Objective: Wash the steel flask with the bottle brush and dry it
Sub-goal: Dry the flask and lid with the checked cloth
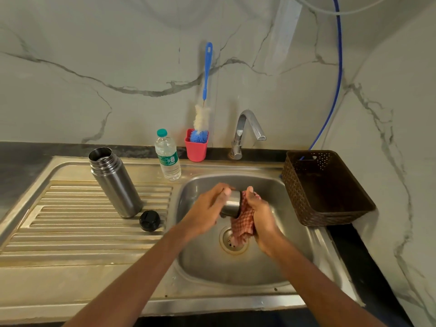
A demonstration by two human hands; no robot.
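Item: steel flask, body upright and uncapped on the ribbed drainboard, left of the sink basin; black stopper lying just beside its base; steel cup lid held over the basin. Left hand: fingers curled round the cup lid, gripping it. Right hand: clamped on a red checked cloth, pressed against the lid's open end, loose tail hanging toward the drain. Step judged in hand: drying the lid; done well by turning the lid against the cloth, working the fabric into the inner rim and threads, and keeping the tail off the wet basin floor; flask body and stopper likely need the same. Bottle brush: blue handle, head down in a red holder by the tap. Plastic water bottle: teal cap, green label, print too small to read; no other writing legible. Brown basket: right of the basin.
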